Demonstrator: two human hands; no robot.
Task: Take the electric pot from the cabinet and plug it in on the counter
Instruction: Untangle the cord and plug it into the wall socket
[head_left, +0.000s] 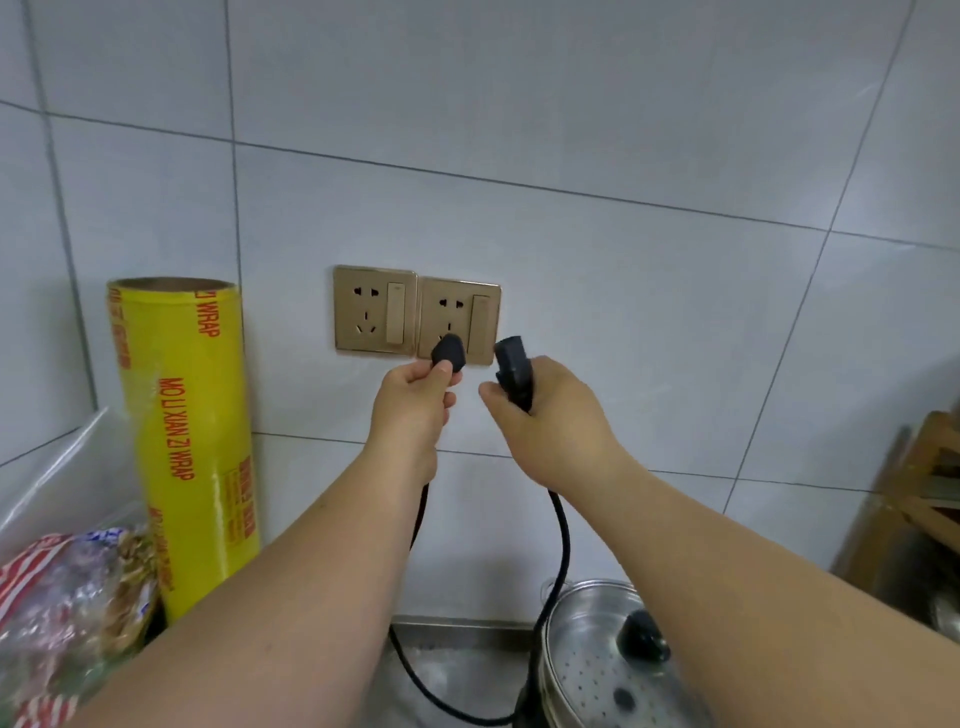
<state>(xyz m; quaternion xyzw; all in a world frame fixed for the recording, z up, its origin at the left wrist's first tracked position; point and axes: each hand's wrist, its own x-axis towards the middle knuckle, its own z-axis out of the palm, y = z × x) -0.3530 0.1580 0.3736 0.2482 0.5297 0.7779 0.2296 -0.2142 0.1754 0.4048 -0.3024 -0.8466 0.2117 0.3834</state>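
My left hand (415, 405) grips the black wall plug (449, 353) of the power cord (558, 551), held right in front of the lower holes of the right gold wall socket (459, 312). My right hand (550, 415) is closed around the cord's black appliance connector (511, 369), which points upward. The cord loops down from both hands to the counter. The electric pot (608, 670), steel with a glass lid and black knob, stands on the counter at the bottom right, below my right forearm.
A second gold socket (375, 309) sits just left of the first. A tall yellow cling-wrap roll (184, 441) stands at the left against the tiled wall, with bagged food (67, 597) in front of it. A wooden rack (919, 499) is at the right edge.
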